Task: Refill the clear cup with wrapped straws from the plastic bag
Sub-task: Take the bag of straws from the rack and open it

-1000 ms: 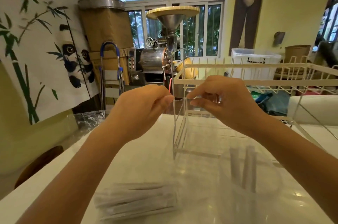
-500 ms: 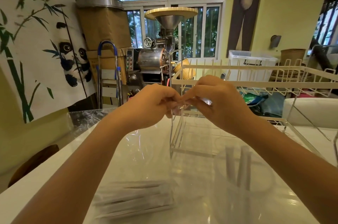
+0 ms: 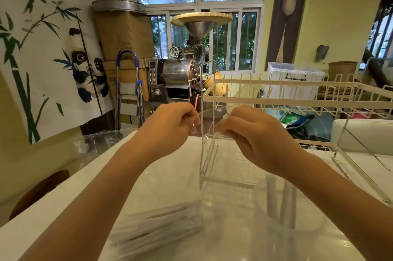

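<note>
I hold a clear plastic bag up over the white table, its film hanging toward me. My left hand and my right hand each pinch the bag's top edge, a short gap between them. A bundle of white wrapped straws lies in the bag's low end at lower left. The clear cup stands at lower right, blurred behind the film, with a few wrapped straws upright in it.
A clear acrylic stand rises just behind my hands. A white wire rack spans the right side of the table. Beyond the far edge stand a metal coffee roaster and a folded stepladder.
Half a second ago my fingertips met at the bag's top edge. Now the hands have drawn apart sideways, spreading the film between them. The straw bundle and cup stay put.
</note>
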